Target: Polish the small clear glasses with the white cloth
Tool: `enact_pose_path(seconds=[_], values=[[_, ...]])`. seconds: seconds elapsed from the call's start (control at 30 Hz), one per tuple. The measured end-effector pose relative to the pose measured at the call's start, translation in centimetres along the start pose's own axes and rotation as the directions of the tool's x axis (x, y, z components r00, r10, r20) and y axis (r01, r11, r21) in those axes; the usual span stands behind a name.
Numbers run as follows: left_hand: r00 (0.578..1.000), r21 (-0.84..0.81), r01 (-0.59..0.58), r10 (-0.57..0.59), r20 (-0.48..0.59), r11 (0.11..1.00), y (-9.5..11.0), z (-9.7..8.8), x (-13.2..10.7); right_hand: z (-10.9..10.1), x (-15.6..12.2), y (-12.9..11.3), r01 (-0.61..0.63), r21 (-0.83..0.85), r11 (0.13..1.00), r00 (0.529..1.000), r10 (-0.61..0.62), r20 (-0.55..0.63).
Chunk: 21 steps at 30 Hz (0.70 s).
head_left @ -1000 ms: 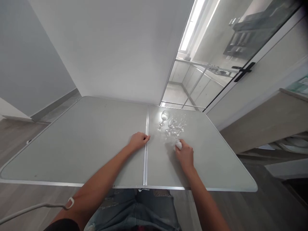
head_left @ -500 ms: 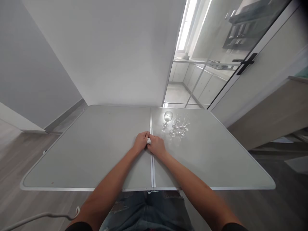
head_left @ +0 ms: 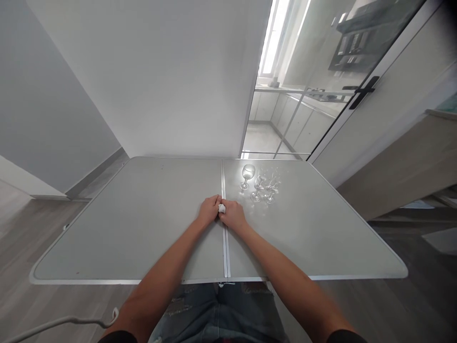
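Note:
My left hand (head_left: 210, 208) and my right hand (head_left: 233, 213) meet over the table's centre seam, fingers curled in and touching. A small crumpled white wad (head_left: 222, 208), like tissue or cloth, shows between them, gripped where the two hands come together. Most of it is hidden by my fingers. Beyond my right hand, a clear stemmed glass (head_left: 248, 172) stands upright on the table. Just right of it are more clear stemmed glasses (head_left: 256, 196), their bowls hard to make out against the shiny top.
The pale folding table (head_left: 107, 228) has a metal rim and a metal centre seam (head_left: 226, 252). A white wall (head_left: 171, 95) rises behind it. At the right is a glazed door with a black handle (head_left: 364, 93). A pale cable (head_left: 64, 320) hangs at lower left.
The view has shifted very slightly. My hands stay together in the same spot, with a touch more of the white wad showing. The glasses have not moved.

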<state>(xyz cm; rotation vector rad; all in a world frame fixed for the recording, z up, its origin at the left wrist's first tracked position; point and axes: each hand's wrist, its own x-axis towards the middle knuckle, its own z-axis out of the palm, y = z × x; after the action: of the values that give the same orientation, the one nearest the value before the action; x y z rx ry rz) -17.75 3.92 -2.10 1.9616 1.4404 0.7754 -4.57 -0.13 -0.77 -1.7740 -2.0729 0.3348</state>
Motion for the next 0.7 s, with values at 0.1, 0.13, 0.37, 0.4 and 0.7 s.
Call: enact_pose_path(seconds=[0.1, 0.13, 0.37, 0.4, 0.7], values=[[1.000, -0.011, -0.001, 0.001, -0.001, 1.000, -0.07, 0.04, 0.01, 0.10, -0.01, 0.13, 0.001, 0.008, 1.000, 1.000, -0.001, -0.011], [1.000, -0.015, -0.002, 0.002, -0.002, 1.000, -0.08, 0.05, 0.02, 0.14, -0.01, 0.15, 0.003, 0.011, 1.000, 1.000, -0.003, -0.014], [1.000, 0.011, 0.007, -0.007, -0.005, 1.000, -0.01, 0.00, 0.05, 0.08, 0.01, -0.03, -0.020, -0.006, 1.000, 1.000, 0.019, -0.001], [1.000, 0.015, 0.009, -0.009, -0.003, 1.000, -0.01, 0.01, 0.06, 0.04, 0.01, -0.07, -0.020, -0.006, 1.000, 1.000, 0.020, -0.001], [1.000, 0.030, 0.021, -0.021, 0.005, 0.999, 0.10, -0.02, 0.01, -0.28, 0.02, -0.26, -0.037, -0.004, 0.999, 0.999, 0.037, 0.001]])
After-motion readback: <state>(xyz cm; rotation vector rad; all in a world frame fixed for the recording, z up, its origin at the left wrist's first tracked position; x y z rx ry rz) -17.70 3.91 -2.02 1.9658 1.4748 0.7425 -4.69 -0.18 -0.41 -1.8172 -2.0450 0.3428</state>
